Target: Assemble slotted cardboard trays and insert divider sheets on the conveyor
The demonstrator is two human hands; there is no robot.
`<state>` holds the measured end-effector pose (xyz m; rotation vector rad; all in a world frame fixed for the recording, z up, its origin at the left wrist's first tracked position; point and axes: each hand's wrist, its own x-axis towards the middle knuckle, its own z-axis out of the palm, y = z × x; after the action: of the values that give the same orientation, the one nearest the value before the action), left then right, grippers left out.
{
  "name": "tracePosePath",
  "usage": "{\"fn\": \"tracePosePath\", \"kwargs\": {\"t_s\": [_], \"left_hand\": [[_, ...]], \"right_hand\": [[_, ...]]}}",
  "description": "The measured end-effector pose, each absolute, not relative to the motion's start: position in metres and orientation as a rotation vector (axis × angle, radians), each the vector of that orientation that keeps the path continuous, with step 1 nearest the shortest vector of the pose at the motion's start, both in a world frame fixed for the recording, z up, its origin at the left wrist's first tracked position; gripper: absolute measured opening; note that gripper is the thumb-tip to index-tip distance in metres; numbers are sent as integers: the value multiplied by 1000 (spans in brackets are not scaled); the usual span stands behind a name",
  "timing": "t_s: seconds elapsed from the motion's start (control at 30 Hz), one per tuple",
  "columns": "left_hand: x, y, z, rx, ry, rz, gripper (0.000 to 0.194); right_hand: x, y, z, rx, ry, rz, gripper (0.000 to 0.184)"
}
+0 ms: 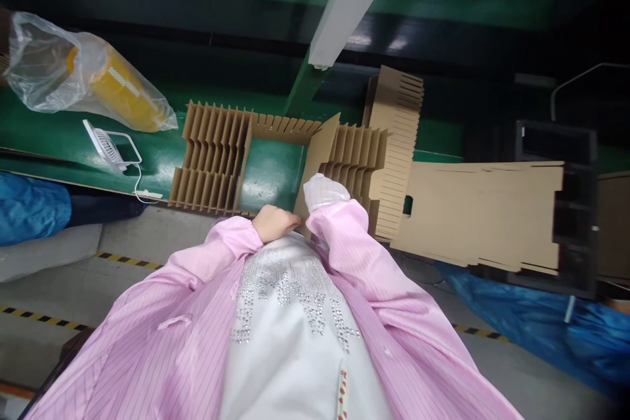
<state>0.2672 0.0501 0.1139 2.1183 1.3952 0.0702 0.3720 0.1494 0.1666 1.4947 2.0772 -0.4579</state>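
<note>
A tan cardboard strip [319,146] stands between the slotted dividers, its near end close to my body. My left hand [276,222] is bare and closed, with its fingertips at the strip's near end. My right hand [325,191], in a white glove, is closed at the strip's near right side; its fingertips are hidden. To the left is a partly assembled cardboard divider grid [211,156], with a notched strip [285,125] running along its far side. Another group of upright dividers [355,151] stands just beyond my right hand.
Slotted cardboard sheets [398,144] and flat cardboard panels [482,213] lie to the right, beside a dark rack [575,210]. On the green bench [273,174], a small white fan [105,146] and a bagged yellow roll [123,93] sit left. A grey post [349,10] rises behind. Blue-clothed people flank me.
</note>
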Motion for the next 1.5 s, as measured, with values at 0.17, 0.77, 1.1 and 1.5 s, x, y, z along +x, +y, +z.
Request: {"fn": "tracePosePath", "kwargs": {"t_s": [0.17, 0.77, 1.1, 1.5], "left_hand": [[268, 48, 113, 2132, 1414, 84, 29], [228, 156, 161, 2162, 1533, 45, 34], [231, 234, 125, 2309, 1897, 167, 35], [231, 240, 105, 2156, 1888, 254, 22]], "right_hand": [[372, 142, 164, 1670, 2053, -379, 31], [373, 210, 179, 2007, 2108, -510, 49], [362, 198, 179, 1980, 2099, -368, 42], [355, 173, 167, 2164, 2127, -143, 38]]}}
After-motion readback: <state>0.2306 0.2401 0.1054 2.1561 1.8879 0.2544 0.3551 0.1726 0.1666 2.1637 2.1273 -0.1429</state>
